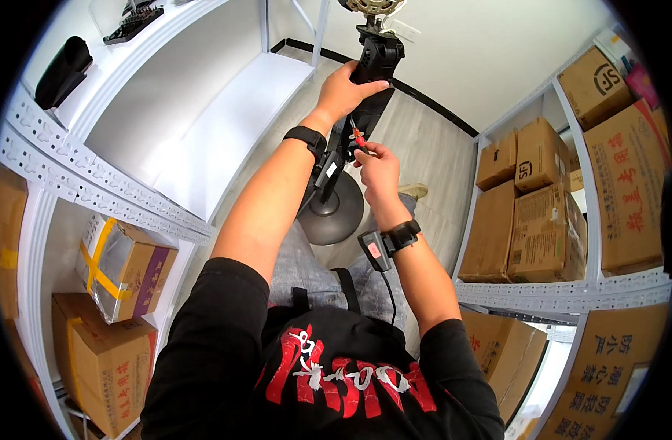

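Between my arms stands a black pedestal fan-like appliance point(377, 60) on a round dark base point(332, 220), with a pale ring-shaped part point(372, 6) at its top, cut off by the picture's edge. My left hand point(343, 94) is closed against the upper black housing, thumb across its front. Just below, my right hand point(380, 172) pinches a small screwdriver point(361, 140) with a red handle. Its shaft points up at the black column; whether the tip touches a screw is too small to tell. A black strap with a small box is on each wrist.
A white shelf rack point(233, 110) on the left carries a black holder point(63, 72) and a dark tool set point(133, 25) above, cardboard boxes point(105, 359) below. Another rack on the right holds several cardboard boxes point(545, 231). A wall stands behind the appliance.
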Demonstrator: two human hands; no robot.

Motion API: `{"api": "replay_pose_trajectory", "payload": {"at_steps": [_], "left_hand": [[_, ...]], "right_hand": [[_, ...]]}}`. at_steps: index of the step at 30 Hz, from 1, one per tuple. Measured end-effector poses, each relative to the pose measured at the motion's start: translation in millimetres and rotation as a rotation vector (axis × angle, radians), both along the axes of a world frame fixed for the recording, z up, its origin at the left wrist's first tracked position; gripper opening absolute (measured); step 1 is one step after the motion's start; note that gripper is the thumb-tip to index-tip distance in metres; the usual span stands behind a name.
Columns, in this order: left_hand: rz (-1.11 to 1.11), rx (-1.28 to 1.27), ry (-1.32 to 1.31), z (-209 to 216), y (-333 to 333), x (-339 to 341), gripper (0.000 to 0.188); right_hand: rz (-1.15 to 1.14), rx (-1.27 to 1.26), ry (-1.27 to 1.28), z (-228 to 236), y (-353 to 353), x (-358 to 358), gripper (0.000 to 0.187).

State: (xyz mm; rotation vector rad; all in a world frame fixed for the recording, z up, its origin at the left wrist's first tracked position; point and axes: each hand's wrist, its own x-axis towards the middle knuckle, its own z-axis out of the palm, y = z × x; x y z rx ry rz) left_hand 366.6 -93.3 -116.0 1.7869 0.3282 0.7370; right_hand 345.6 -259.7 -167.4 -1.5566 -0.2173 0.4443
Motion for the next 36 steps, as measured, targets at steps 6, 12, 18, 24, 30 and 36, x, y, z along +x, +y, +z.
{"api": "replay_pose_trajectory", "payload": {"at_steps": [6,12,18,24,30,36], "left_hand": [[0.002,0.013,-0.025,-2,1,-2,0.064],[0.004,0.023,-0.015,-3,1,-2,0.064],[0.004,0.0,-0.022,-7,2,2,0.065],[-0.015,-0.031,-0.048,-8,1,0,0.065],[-0.019,-0.03,-0.048,-5,2,-2,0.065],[-0.005,-0.033,-0.046,-3,-2,-3,0.064]], "right_hand": [[0.118,0.054,0.485,17,-6,-2,0.014],[0.152,0.2,0.534,3,-4,2,0.014],[0.078,0.115,0.34,2,2,-3,0.009],[0.146,0.074,0.447,7,-4,7,0.016],[0.132,0.061,0.31,-8,-2,6,0.012],[0.14,0.097,0.385,1,-4,8,0.012]]}}
